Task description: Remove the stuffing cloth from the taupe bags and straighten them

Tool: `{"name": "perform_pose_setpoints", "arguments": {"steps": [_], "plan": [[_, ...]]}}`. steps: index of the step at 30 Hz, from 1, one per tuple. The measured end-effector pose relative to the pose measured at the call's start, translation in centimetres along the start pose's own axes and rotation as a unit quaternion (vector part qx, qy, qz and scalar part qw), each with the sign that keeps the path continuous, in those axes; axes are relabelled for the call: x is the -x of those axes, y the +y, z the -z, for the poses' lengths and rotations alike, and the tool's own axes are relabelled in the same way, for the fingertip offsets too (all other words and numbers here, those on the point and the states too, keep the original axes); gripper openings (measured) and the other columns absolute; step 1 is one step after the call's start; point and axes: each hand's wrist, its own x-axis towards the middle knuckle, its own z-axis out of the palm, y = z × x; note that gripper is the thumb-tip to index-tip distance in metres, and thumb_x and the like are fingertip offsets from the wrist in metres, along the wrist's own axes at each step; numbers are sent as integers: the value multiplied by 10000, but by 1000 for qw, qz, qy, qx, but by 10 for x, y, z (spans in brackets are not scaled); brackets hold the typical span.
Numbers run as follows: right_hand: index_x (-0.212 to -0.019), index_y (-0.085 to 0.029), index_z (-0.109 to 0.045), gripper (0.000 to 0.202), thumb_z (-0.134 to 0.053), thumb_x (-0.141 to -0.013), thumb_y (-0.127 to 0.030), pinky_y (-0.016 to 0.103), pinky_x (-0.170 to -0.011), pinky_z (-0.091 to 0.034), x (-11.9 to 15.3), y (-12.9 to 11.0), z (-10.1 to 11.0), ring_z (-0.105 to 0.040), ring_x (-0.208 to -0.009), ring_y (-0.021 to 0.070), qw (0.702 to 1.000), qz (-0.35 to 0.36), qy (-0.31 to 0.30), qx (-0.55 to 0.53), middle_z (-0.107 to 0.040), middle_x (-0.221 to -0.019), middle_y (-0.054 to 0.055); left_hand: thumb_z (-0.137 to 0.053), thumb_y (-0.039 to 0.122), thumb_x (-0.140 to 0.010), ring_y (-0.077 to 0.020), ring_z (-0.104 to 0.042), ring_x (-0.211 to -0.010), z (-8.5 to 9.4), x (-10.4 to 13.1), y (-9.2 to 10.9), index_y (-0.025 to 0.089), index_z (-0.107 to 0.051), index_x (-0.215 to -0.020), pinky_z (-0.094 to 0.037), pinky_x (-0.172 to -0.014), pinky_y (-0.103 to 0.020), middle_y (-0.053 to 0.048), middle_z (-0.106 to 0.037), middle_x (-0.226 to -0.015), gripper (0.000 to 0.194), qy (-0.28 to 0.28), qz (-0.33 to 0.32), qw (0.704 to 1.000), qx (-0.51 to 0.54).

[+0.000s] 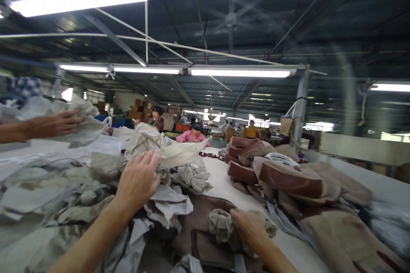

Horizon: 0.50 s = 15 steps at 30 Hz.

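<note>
Left hand seen spread open over crumpled grey paper heap, beige sheet just beyond its fingers. Right hand closed on crumpled grey-beige paper wad, resting on brown bag.

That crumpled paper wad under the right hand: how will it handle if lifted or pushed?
Probably light: the paper wad sits bunched under the right hand and looks airy. Likely soft and crushable, since its creases match the loose crumpled sheets nearby. It should not roll far; its lumpy shape rests on a flat brown bag.
</note>
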Motion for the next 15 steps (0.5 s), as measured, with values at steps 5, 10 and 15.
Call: {"name": "perform_pose_setpoints", "arguments": {"steps": [5, 10, 15], "plan": [[-1191, -195, -648, 506, -294, -867, -38, 419, -791, -532, -1, 37, 18, -706, -1002, 339, 993, -40, 108, -3, -687, -1239, 142, -586, 234, -887, -350, -399, -1435, -21, 3, -25, 163, -446, -1484, -394, -1133, -491, -185, -393, -1579, 617, -61, 32, 997, 25], [-1024, -177, -687, 424, -538, -752, -466, 452, -827, -547, -14, 67, 81, -685, -1015, 389, 864, -99, 349, -348, -752, -1024, 157, -568, 189, -859, -328, -369, -1460, -33, 19, -34, 154, -414, -1506, -346, -1179, -477, -158, -371, -1600, 666, -109, 53, 991, 53], [-1133, -185, -619, 756, -784, -558, -647, 440, -760, -600, -38, -8, 149, -702, -981, 360, 605, -62, 241, -756, -747, -1065, 131, -543, 320, -849, -325, -455, -1404, -60, 27, -37, 168, -621, -1315, -332, -1201, -467, -142, -505, -1512, 496, -81, 49, 954, 284]]}}
